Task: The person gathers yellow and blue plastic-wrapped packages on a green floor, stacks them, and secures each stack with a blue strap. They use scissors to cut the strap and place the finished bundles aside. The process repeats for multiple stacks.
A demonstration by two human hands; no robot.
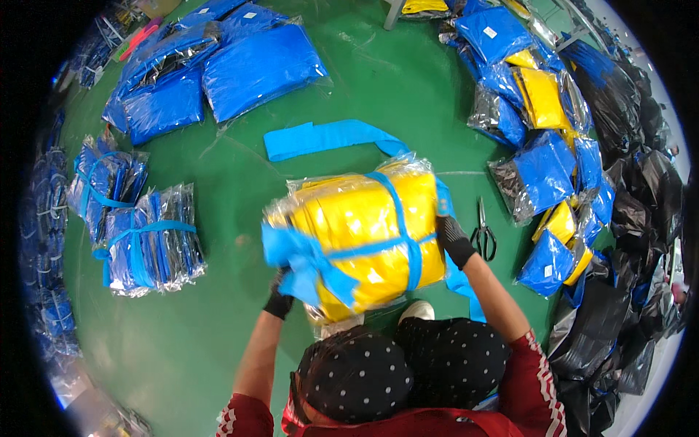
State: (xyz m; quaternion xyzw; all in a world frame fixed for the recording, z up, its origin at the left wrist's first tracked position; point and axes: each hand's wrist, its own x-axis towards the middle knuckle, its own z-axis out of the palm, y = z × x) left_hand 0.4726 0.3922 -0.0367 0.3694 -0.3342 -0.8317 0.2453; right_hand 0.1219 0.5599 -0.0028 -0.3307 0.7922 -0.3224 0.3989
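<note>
Green floor (pixel 378 84) in the head view; a yellow bundle (pixel 360 233) is held before the person's knees (pixel 455 360), right hand (pixel 454 240) with fingers clamped on its end, left hand (pixel 277 300) with fingers hidden, grip impossible to tell; steady handling likely wants both ends supported evenly; glossy wrap, crossed blue strips (pixel 415 266), wide bow (pixel 291 251) at left.

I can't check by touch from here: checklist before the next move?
Right black-gloved hand touching the yellow plastic-wrapped bundle: ok.
Left black-gloved hand gripping firmly: cannot tell, fingers hidden.
Flat light-blue strap crossing over the bundle: ok.
Bunched light-blue strap ends tightly knotted: cannot tell.
Black-handled metal scissors apart from both hands: ok.
Strap off the green floor: not ok; a light-blue strip lies beyond the bundle.
</note>
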